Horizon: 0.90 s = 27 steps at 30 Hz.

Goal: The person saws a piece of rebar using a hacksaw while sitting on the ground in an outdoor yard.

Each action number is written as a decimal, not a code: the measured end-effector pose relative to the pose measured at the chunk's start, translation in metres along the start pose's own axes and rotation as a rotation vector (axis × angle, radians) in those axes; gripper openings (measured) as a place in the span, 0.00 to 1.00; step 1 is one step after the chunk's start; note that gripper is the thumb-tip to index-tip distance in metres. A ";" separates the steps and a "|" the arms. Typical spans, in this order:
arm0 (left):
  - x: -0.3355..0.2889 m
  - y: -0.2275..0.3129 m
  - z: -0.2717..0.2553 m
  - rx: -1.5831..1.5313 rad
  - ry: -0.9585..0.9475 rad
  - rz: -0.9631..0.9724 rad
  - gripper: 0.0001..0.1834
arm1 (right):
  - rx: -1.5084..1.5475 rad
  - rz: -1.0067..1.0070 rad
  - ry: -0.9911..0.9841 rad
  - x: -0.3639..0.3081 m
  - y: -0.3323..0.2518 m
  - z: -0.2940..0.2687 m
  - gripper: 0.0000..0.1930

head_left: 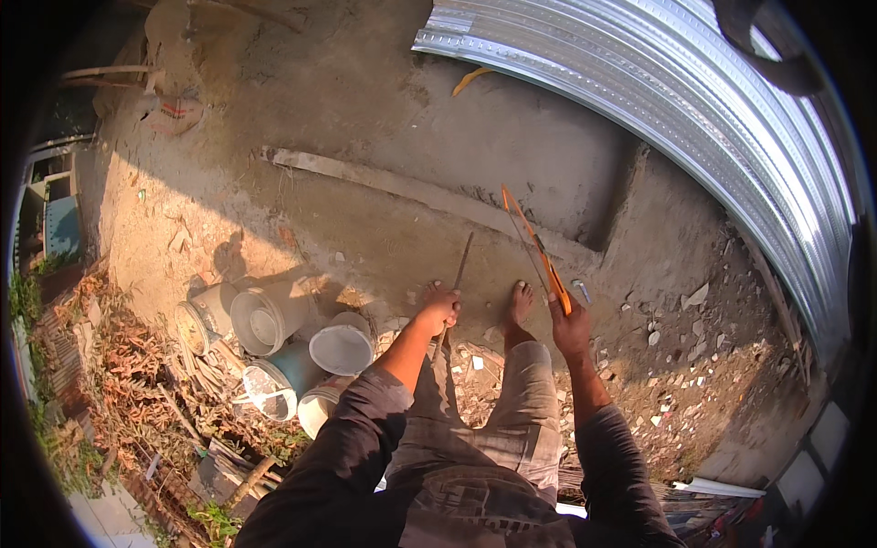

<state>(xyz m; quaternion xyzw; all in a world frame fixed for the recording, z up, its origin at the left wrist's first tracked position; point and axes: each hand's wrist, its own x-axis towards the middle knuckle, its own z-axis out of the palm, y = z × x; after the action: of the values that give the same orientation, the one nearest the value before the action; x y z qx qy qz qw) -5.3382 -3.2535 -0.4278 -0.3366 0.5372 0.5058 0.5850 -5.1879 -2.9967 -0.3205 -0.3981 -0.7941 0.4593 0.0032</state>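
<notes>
My left hand (437,309) is closed around a thin, dark stick or rod (466,256), which points away from me and sticks out on both sides of the fist. The rod's material is hard to make out. In my right hand (572,329) is the handle of a hacksaw (546,258) with an orange frame. The saw points forward and slightly left, its thin blade on the left side, apart from the rod. Below the hands are my bare feet, one foot (521,298) between the two hands, on the dirt ground.
Several buckets (342,347) stand or lie at the left, beside dry leaves (137,365) and sticks. Ahead, a low raised edge (384,179) crosses the ground. Corrugated metal sheets (639,73) lie at the far right. Broken rubble (671,365) is scattered at the right.
</notes>
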 end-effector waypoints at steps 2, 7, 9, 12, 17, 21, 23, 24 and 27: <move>0.052 0.022 -0.014 0.034 -0.071 0.046 0.08 | 0.103 0.084 -0.004 0.012 0.023 0.042 0.20; 0.127 0.082 -0.017 0.206 -0.056 0.048 0.13 | 0.151 0.271 -0.104 0.059 0.077 0.126 0.21; 0.150 0.116 -0.018 0.302 -0.058 0.102 0.21 | 0.133 0.186 -0.068 0.095 0.107 0.162 0.21; 0.170 0.138 -0.040 0.359 -0.108 0.116 0.26 | 0.208 0.190 -0.117 0.129 0.138 0.203 0.22; 0.195 0.167 -0.079 0.159 -0.266 0.038 0.30 | 0.387 0.179 -0.156 0.165 0.177 0.252 0.23; 0.220 0.155 -0.092 -0.216 -0.309 0.345 0.28 | 0.481 0.210 -0.160 0.170 0.219 0.280 0.23; 0.239 0.144 -0.099 -0.303 -0.202 0.577 0.26 | 0.569 0.211 -0.090 0.158 0.235 0.298 0.21; 0.251 0.142 -0.107 -0.119 -0.085 0.646 0.26 | 0.637 0.262 -0.078 0.153 0.241 0.303 0.21; 0.281 0.148 -0.124 0.260 0.182 0.886 0.22 | 0.747 0.325 -0.046 0.154 0.237 0.306 0.20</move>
<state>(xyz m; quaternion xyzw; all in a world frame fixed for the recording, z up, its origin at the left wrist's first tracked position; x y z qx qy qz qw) -5.5400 -3.2664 -0.7023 -0.0418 0.7372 0.6036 0.3007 -5.2576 -3.0594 -0.7258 -0.4796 -0.4992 0.7193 0.0573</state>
